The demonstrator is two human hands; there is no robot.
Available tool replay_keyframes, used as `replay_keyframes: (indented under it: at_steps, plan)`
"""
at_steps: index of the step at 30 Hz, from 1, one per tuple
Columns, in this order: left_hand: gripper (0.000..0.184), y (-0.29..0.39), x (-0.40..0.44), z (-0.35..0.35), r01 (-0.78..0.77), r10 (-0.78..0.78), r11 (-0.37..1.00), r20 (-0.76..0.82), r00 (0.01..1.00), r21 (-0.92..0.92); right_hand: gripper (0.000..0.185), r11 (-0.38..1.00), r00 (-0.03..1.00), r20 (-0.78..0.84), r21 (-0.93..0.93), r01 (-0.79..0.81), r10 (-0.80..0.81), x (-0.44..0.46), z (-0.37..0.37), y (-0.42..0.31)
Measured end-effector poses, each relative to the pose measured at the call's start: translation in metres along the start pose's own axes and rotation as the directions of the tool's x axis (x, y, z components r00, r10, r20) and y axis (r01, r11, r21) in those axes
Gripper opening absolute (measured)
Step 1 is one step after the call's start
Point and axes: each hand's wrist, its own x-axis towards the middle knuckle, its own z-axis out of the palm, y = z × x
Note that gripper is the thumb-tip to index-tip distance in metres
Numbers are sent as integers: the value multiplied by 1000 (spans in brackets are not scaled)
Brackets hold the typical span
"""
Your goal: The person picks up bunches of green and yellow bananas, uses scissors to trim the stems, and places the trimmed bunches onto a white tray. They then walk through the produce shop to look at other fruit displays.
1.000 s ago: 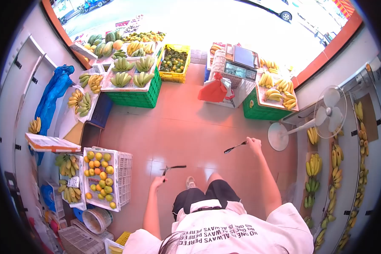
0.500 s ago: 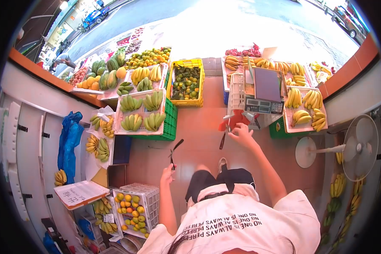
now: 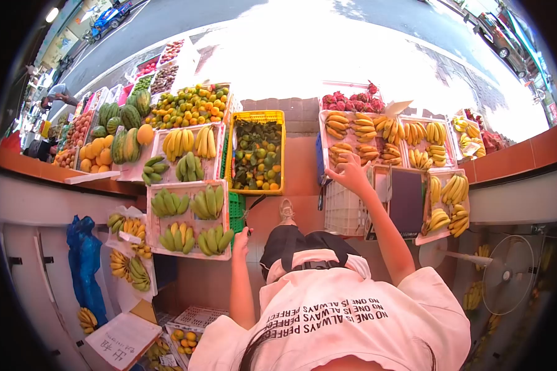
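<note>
My left hand (image 3: 241,242) is closed around a slim dark tool (image 3: 251,211), whose thin end points up and to the right; its exact kind is too small to make out. That hand is beside a white tray (image 3: 189,213) of green bananas, which stands on a green crate (image 3: 236,213). Farther right, my right hand (image 3: 351,175) reaches forward with its fingers loosely bent and apart, and nothing shows in them. It hovers over a white plastic crate (image 3: 343,207), close to ripe bananas (image 3: 339,152) on a display. A dark flat scale platform (image 3: 408,201) lies right of my forearm.
A yellow crate (image 3: 280,154) of leafy green and orange citrus stands ahead. Watermelons (image 3: 130,116) and citrus (image 3: 195,105) fill the left stall; dragon fruit (image 3: 353,102) lies at the back right. A fan (image 3: 507,275) is at the right, a lettered sign (image 3: 120,340) at lower left.
I have moved forward toward the stalls. My right hand has left the red bag by the scale and is now over the white crate. My left hand still holds the dark tool.
</note>
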Motion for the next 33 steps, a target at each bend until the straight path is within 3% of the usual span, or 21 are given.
replay_keyframes:
  at_steps: [3,4,5,6,8,9,11,12,14,17,19,25,26,27,29,31,32,33]
  plan:
    - [28,65,35,23,91,-87,986,-32,996,138,37,990,988,-127,94,103,-91,47,-7,27]
    - [28,76,53,23,76,-71,974,-32,997,211,38,989,985,-165,129,72,-50,62,-15,30]
    - [29,84,82,24,172,-142,933,-118,983,315,38,990,978,-205,124,60,-34,77,-23,30]
    - [31,87,106,23,21,-26,961,15,1000,275,37,998,974,-226,67,-9,24,93,-35,30]
    - [40,130,122,38,166,-174,943,0,985,287,37,994,966,-234,9,-109,108,128,-55,32]
    - [43,139,144,37,161,-201,954,142,969,254,37,991,968,-210,6,-136,134,145,-65,34]
    - [41,180,149,61,123,-146,976,122,982,181,35,991,958,-263,-38,-131,116,180,-66,57]
    - [41,198,160,69,105,-147,971,191,970,214,35,991,957,-273,-59,-122,102,196,-66,72]
    - [37,237,169,101,111,-107,949,-28,994,294,39,983,969,-213,-102,-153,129,219,-72,101]
    - [37,267,254,121,325,-335,932,40,941,158,46,976,972,-127,-61,-208,200,257,-84,158]
    - [37,306,285,155,349,-354,928,16,935,132,48,985,964,-256,-136,-107,70,286,-66,218]
    - [40,403,320,209,327,-330,942,22,944,76,48,917,941,-312,-321,-238,135,314,-103,214]
    - [40,414,321,210,309,-311,950,43,949,49,46,943,959,-233,-253,-218,159,322,-113,219]
    - [41,429,317,215,278,-278,961,74,958,11,46,947,969,-210,-262,-184,130,331,-117,220]
    - [48,458,288,230,191,-165,969,162,973,-156,41,914,911,-392,-313,-258,123,350,-129,221]
    - [59,458,309,233,122,-69,971,249,966,-206,35,925,938,-276,-253,-283,212,375,-132,224]
    - [48,463,311,242,103,-42,958,224,974,-268,33,927,948,-249,-268,-263,197,388,-131,227]
    - [38,475,306,248,67,20,958,300,954,-280,31,927,954,-237,-280,-249,185,407,-128,225]
